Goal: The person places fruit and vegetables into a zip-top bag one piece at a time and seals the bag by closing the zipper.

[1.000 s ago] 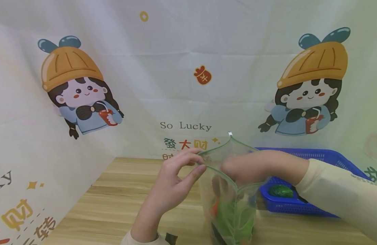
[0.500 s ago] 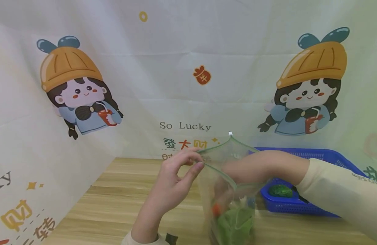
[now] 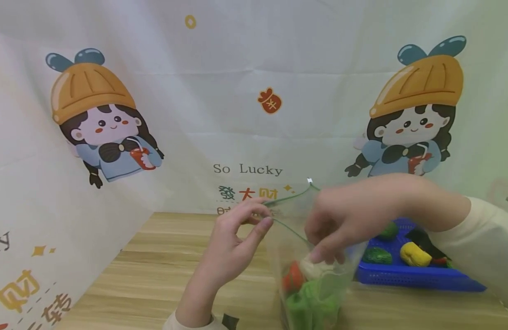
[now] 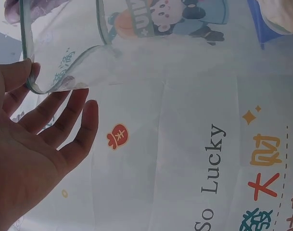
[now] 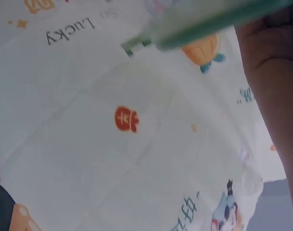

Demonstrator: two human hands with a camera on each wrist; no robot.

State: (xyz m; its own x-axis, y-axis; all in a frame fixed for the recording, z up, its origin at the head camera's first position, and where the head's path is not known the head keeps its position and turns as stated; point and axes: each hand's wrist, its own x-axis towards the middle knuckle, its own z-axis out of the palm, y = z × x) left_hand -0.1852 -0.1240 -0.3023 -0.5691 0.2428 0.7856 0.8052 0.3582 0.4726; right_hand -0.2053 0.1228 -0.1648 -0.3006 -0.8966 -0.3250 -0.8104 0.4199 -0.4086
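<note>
My left hand pinches the green-edged rim of a clear zip bag between thumb and index finger. In the left wrist view the other fingers of this left hand spread out below the rim. My right hand is at the bag's mouth, fingers pointing down and loosely bent, with nothing seen in its grasp. Below its fingertips in the bag are a red vegetable, a whitish piece and green leafy vegetables. The right wrist view shows the bag's blurred green edge.
A blue basket at the right, partly behind the right forearm, holds a yellow vegetable, dark green vegetables and a dark purple one. Beneath is a wood-grain table; a printed cloth hangs behind.
My right hand has come up and to the right from deep inside the bag, uncovering the vegetables there and more of the basket. The left hand stays at the rim.
</note>
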